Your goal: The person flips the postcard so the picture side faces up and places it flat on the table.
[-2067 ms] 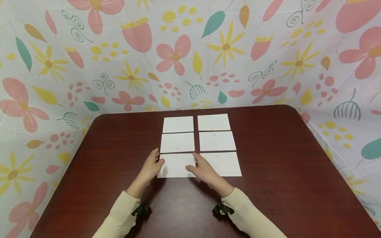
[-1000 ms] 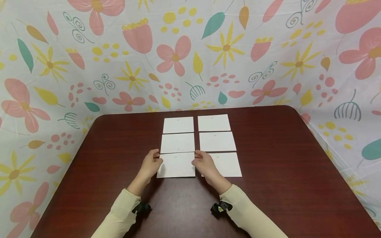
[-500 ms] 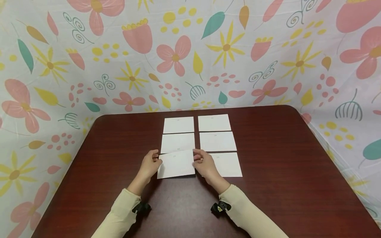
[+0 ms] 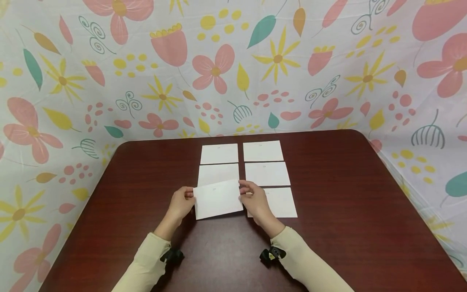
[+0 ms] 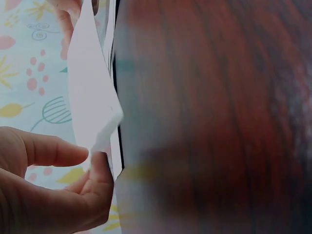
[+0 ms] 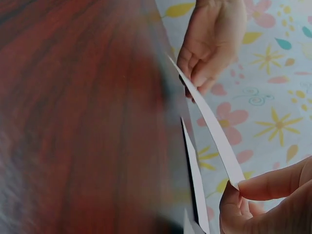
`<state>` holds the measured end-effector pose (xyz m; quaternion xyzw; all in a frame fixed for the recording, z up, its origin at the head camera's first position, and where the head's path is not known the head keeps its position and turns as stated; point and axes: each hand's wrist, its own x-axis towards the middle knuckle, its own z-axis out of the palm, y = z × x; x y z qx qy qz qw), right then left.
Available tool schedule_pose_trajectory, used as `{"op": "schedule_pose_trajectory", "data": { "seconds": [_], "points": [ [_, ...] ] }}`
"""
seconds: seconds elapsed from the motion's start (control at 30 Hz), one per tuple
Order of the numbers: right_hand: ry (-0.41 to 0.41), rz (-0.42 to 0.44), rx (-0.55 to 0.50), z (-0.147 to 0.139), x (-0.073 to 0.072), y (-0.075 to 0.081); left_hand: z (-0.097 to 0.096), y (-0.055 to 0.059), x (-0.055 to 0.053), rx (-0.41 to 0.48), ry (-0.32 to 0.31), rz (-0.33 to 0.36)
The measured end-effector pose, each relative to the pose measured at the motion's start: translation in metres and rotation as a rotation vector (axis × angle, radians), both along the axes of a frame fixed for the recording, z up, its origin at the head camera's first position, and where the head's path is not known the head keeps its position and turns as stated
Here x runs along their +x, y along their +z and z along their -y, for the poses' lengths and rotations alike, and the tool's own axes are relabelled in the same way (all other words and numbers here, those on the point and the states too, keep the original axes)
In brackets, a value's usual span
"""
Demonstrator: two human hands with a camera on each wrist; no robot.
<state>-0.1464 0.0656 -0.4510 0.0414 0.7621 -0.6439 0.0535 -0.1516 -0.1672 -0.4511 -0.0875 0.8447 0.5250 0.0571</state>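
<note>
A white sheet of paper [image 4: 218, 200], with a small faint mark near its top edge, is held up off the table between both hands. My left hand [image 4: 180, 206] pinches its left edge; in the left wrist view, thumb and fingers meet on the sheet's side [image 5: 90, 87]. My right hand [image 4: 257, 205] pinches the right edge, and the right wrist view shows the sheet [image 6: 217, 131] slightly bowed between the hands. Its right side is higher than its left. It overlaps the middle-left sheet [image 4: 217, 173], hiding that one's lower part.
Several more white sheets lie on the dark red-brown table [image 4: 346, 211]: two at the back, including a back-left sheet [image 4: 219, 154], a middle-right sheet [image 4: 268, 174] and a front-right sheet [image 4: 281, 202], partly behind the right hand. A floral cloth [image 4: 233, 81] hangs around the table's back and sides.
The front-left sheet lay flat earlier. The right hand closed on its right edge and raised that side first; now the whole sheet is up, shifted slightly right, pinched by both hands.
</note>
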Motion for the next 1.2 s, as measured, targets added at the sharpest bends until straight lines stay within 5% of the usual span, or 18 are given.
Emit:
{"op": "schedule_pose_trajectory", "data": {
  "seconds": [0.4, 0.97, 1.2],
  "points": [
    [-0.087, 0.024, -0.052, -0.008, -0.009, 0.011, -0.001, 0.004, -0.003, 0.289, 0.071, -0.023],
    [-0.074, 0.0, -0.08, -0.018, -0.016, 0.016, -0.003, 0.016, 0.002, 0.31, 0.101, -0.078],
    [-0.074, 0.001, -0.14, -0.018, -0.016, 0.017, -0.005, 0.017, 0.003, 0.411, 0.11, -0.112]
  ]
}}
